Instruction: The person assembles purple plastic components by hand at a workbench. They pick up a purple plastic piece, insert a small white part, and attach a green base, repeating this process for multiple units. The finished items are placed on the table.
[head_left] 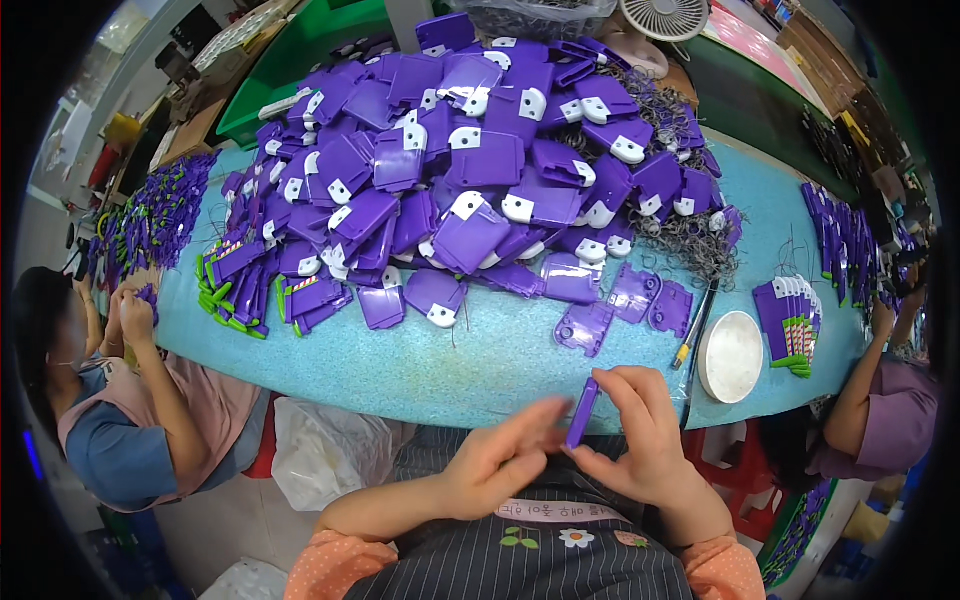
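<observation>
My right hand (645, 435) pinches a narrow purple plastic piece (583, 412) between thumb and fingers, holding it edge-on above the table's near edge. Just to its left is my left hand (505, 455), its fingers stretched toward the piece and slightly blurred, the thumb apart. I cannot tell whether those fingertips touch it. Beyond my hands lie flat purple plastic shells (585, 328) with their inner sides up. Behind them rises a big heap of purple plastic covers (470, 235) with white rounded corners.
On the blue-green table (390, 365) are a white bowl (731, 357), a purple-and-green stack (788, 320), a pen-like tool (690, 340) and tangled grey wires (690, 245). People sit at left (150, 400) and right (875, 420). A white fan (665, 15) stands behind.
</observation>
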